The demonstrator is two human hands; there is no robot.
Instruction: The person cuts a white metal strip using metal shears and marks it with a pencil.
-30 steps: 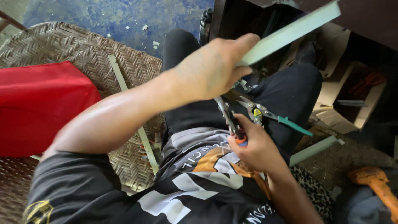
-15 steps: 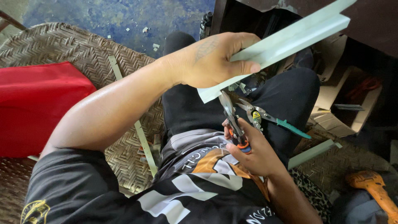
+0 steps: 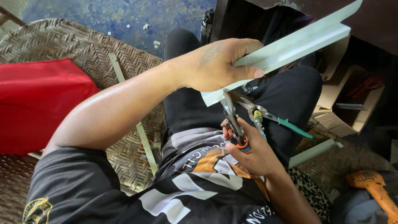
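My left hand (image 3: 215,66) grips a long pale green metal strip (image 3: 298,41) with a folded edge, holding it out over my lap. The strip's near end sits right at the blades of orange-handled snips (image 3: 232,118). My right hand (image 3: 253,153) is closed around their handles just below. A second pair of snips with green handles (image 3: 286,124) lies on my black trousers beside the first pair.
A red cushion (image 3: 37,99) rests on a woven mat (image 3: 74,45) at the left. Thin pale strips (image 3: 141,137) lie on the mat, and another (image 3: 311,151) lies by my right leg. An open cardboard box (image 3: 331,99) and an orange power drill (image 3: 373,186) are at the right.
My left hand has drawn the strip back and lowered it, so its near end now meets the snips' blades. My right hand has stayed on the snips.
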